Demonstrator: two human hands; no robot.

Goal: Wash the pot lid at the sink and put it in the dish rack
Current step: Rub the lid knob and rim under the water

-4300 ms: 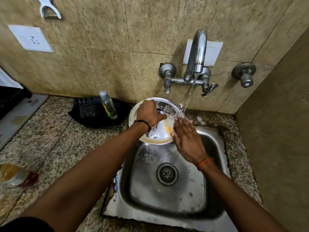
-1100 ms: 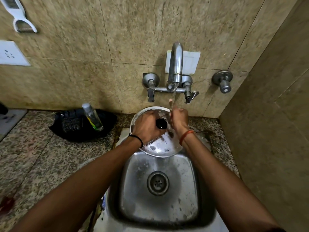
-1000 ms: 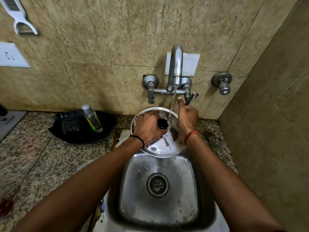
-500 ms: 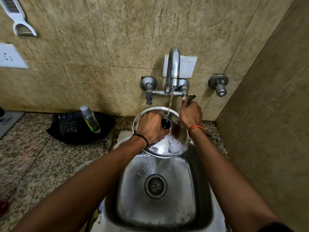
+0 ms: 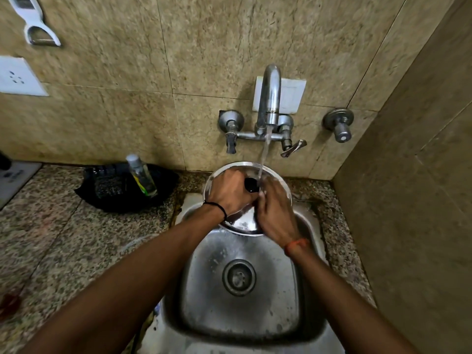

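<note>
The round steel pot lid (image 5: 244, 224) with a black knob (image 5: 251, 184) is held tilted over the back of the steel sink (image 5: 242, 290). My left hand (image 5: 229, 194) grips the lid at its knob and covers its left half. My right hand (image 5: 274, 213) lies flat on the lid's right side, fingers spread toward the knob. Water runs from the tap (image 5: 268, 98) in a thin stream onto the lid beside the knob. No dish rack is in view.
A black cloth or bag (image 5: 122, 192) with a clear bottle (image 5: 141, 175) lies on the speckled granite counter (image 5: 63, 238) left of the sink. Tiled walls close in behind and at the right. A white socket (image 5: 19, 76) and a white peeler (image 5: 33, 21) hang on the wall.
My right hand has come down from the tap's right handle back onto the lid's right side. My left hand has kept its grip at the knob. Water still runs.
</note>
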